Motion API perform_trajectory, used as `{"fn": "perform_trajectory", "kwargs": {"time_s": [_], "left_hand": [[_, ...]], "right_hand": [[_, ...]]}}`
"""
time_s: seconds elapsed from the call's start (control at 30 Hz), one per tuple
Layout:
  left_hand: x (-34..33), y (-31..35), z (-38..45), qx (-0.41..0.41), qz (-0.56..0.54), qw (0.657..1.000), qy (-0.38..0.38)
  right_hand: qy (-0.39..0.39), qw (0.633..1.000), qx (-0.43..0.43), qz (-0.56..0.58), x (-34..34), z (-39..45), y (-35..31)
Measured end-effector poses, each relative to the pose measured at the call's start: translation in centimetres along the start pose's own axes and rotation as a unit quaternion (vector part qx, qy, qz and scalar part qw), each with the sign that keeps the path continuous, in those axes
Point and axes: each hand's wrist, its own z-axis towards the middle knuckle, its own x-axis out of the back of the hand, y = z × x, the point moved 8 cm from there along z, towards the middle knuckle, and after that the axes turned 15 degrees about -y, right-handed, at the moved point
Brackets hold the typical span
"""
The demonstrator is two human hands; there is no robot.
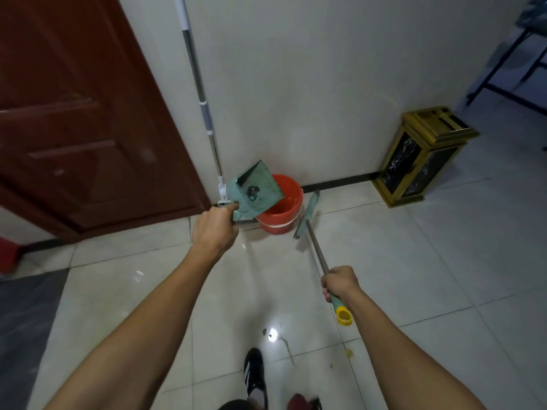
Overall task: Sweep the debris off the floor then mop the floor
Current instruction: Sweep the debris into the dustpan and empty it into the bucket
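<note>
dustpan tipped over the bucket, broom held off to the right

far left, the brown door stands beside the white wall, and the mop leans upright in that corner. the left hand is clenched round the handle of the green dustpan, which is raised and tilted over the orange bucket against the far wall; a few dark bits of debris sit in the pan. to empty it well, i'd say tilt it further with the lip kept above the bucket's mouth, so nothing falls back on the tiles. right of the bucket the broom rests its head on the floor, with the right hand wrapped round its handle near the yellow cap. some specks lie on the near floor by the shoe. far right, a gold-trimmed bin stands by the wall.
</note>
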Motion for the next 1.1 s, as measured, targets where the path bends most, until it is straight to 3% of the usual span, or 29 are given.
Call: {"fn": "perform_trajectory", "kwargs": {"time_s": [0.1,0.27,0.7,0.97,1.1], "left_hand": [[-2.1,-2.1,-3.8,0.039,-0.067,0.997,0.025],[-8.4,-5.5,-10.2,0.108,-0.114,0.988,0.002],[-19.7,-14.7,-24.0,0.243,-0.131,0.956,-0.097],[-22.5,-19.6,-29.3,0.251,-0.123,0.952,-0.123],[-23.7,-21.3,-31.2,0.232,-0.117,0.956,-0.136]], "right_hand": [[-0.012,1.0,-0.018,0.001,-0.7,-0.4,2.6],[-0.045,0.997,-0.064,0.009,-2.7,-0.9,8.3],[-0.16,0.977,-0.141,-0.013,-12.2,-4.5,19.5],[-0.189,0.968,-0.165,-0.028,-18.2,-6.6,24.5],[-0.176,0.964,-0.15,-0.133,-19.3,-8.6,27.1]]}}
